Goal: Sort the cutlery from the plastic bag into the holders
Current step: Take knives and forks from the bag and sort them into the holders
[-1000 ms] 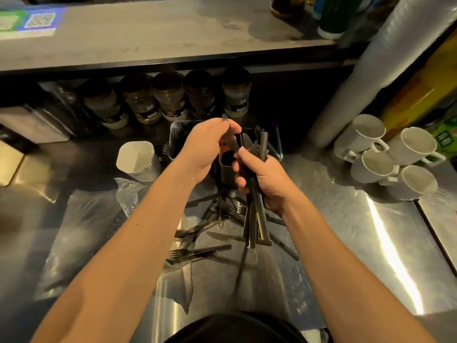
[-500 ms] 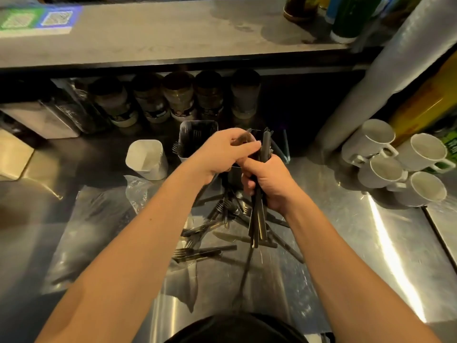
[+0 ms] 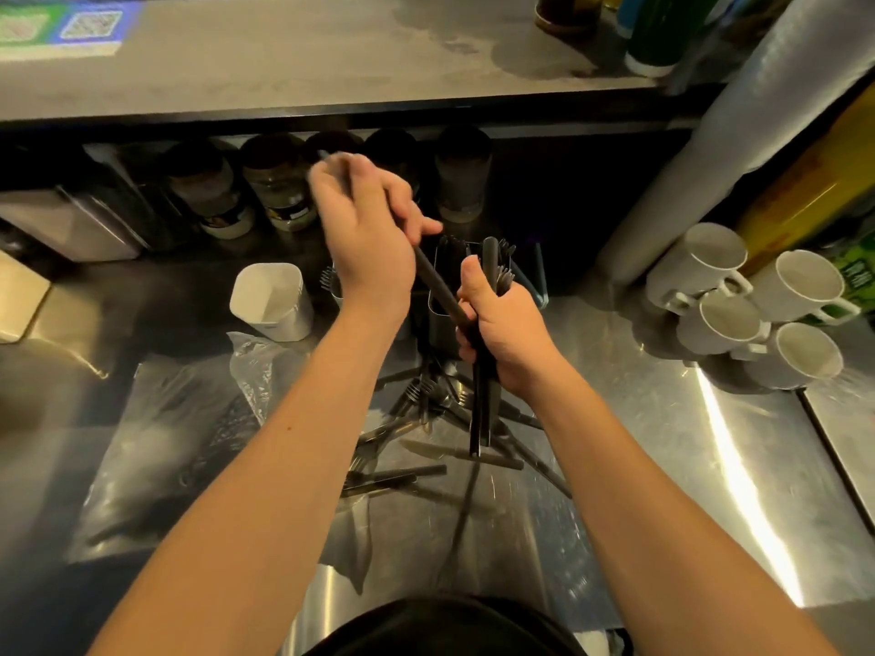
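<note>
Steel surface (image 3: 663, 456), strong glare streak on its right side.

Right hand (image 3: 509, 331) clenched around a bundle of dark cutlery (image 3: 484, 404), held upright. Handles are matte black, slim and flat, hanging below the fist; fork tines and rounded ends stick up above it.

Left hand (image 3: 367, 229) raised above and left of the right hand, fingers curled around a single dark piece (image 3: 438, 286). Its handle slants down-right to the right hand's bundle; its upper end pokes out past the knuckles, blurred, type cannot be told.

Loose cutlery pile (image 3: 426, 419) lies on the surface under the hands: dark handles fanned out, silver fork tines, one knife blade visible. It rests partly on a crumpled clear plastic bag (image 3: 189, 433) spread to the left.

Metal holder (image 3: 440, 319) stands just behind the hands, forks in it, tines up. White holder (image 3: 272, 300) stands to its left.

Four white mugs (image 3: 753, 305) clustered at right. Jars (image 3: 279, 187) lined up beneath the shelf (image 3: 284, 73).
</note>
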Demonstrator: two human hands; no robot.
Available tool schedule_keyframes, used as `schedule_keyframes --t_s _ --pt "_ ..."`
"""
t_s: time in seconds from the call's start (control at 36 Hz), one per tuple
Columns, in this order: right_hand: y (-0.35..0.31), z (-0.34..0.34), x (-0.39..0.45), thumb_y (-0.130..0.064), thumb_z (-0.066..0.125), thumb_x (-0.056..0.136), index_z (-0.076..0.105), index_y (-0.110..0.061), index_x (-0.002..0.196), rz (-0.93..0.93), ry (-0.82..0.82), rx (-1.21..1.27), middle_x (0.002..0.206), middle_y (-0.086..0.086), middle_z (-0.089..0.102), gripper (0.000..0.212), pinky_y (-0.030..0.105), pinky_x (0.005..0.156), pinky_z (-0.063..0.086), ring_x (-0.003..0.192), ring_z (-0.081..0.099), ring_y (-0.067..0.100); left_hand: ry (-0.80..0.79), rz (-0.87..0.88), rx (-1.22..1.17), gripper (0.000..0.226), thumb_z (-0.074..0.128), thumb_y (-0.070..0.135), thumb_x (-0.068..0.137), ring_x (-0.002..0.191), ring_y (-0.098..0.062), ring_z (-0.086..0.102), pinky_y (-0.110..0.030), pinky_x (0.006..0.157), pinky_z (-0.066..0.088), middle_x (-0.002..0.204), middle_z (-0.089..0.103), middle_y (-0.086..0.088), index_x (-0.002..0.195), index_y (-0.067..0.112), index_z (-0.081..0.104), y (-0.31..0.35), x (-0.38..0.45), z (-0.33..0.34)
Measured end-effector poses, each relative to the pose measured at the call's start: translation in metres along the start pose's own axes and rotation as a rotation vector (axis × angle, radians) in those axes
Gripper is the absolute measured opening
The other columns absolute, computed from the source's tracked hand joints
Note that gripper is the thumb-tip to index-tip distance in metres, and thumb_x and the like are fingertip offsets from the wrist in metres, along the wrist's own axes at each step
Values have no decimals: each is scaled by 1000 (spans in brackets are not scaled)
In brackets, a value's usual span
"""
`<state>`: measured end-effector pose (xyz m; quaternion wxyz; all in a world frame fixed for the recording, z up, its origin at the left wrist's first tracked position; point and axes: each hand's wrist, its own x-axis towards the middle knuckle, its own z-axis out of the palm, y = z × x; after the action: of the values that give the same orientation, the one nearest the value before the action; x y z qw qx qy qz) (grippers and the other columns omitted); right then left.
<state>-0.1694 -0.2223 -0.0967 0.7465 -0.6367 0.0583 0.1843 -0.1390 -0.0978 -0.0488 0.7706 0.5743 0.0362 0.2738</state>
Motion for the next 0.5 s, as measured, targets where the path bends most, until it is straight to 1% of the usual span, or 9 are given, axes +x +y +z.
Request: schedule_keyframes --t_s 0.06,0.11,0.14,0.19,0.25,0.28,0.36,0.44,0.5 --pt "2 -2 1 -51 62 93 51 -14 86 11 39 15 58 -1 45 39 28 44 36 47 41 13 100 21 -35 15 33 20 108 46 -15 37 -30 43 36 64 44 0 97 13 40 10 8 2" --pt "7 -4 3 -43 69 91 52 -15 86 -3 102 -83 56 -3 48 34 30 45 38 46 42 14 11 -23 142 11 43 25 105 50 -13 41 -29 43 33 67 47 1 96 18 47 15 17 2" --pt "9 -4 4 -39 72 90 53 -15 86 -14 135 -133 54 -4 49 31 31 45 38 45 42 15 -141 -48 347 9 52 29 101 56 -12 47 -30 47 38 71 53 2 96 21 51 16 19 1" --pt "12 -3 8 -31 75 85 55 -14 87 -48 193 -167 53 -9 52 27 30 47 38 45 44 13 -580 -142 767 15 67 34 92 66 -8 54 -29 57 46 80 62 1 95 20 61 12 14 1" --pt "12 -1 10 -30 73 79 59 -16 92 -92 208 -188 60 -10 56 24 29 49 38 51 48 10 -889 -211 992 19 71 38 89 68 -8 54 -27 63 46 81 62 4 95 21 64 3 1 0" --pt "11 -1 9 -29 70 78 60 -17 95 -100 201 -193 63 -8 57 24 29 50 38 53 49 10 -917 -217 1012 20 69 39 90 71 -8 55 -25 67 46 82 62 5 95 21 64 0 -5 0" --pt "9 -5 3 -20 68 89 62 -11 106 -112 120 -152 64 -4 57 20 29 46 36 51 46 11 -816 -269 877 14 66 35 93 82 -9 60 -24 74 48 87 64 6 95 21 65 -5 -10 -4" --pt "5 -9 -2 -11 65 92 65 -17 94 -132 10 -66 63 0 54 6 32 49 37 55 45 16 -747 -309 714 6 66 28 94 85 -2 65 -20 77 52 88 69 9 96 23 69 -6 -12 -8" --pt "3 -12 -2 -14 68 92 63 -21 86 -141 -50 -23 63 1 52 11 31 51 38 57 45 17 -709 -340 615 6 65 27 96 87 -2 66 -20 76 54 88 70 9 97 24 70 -4 -14 -9"
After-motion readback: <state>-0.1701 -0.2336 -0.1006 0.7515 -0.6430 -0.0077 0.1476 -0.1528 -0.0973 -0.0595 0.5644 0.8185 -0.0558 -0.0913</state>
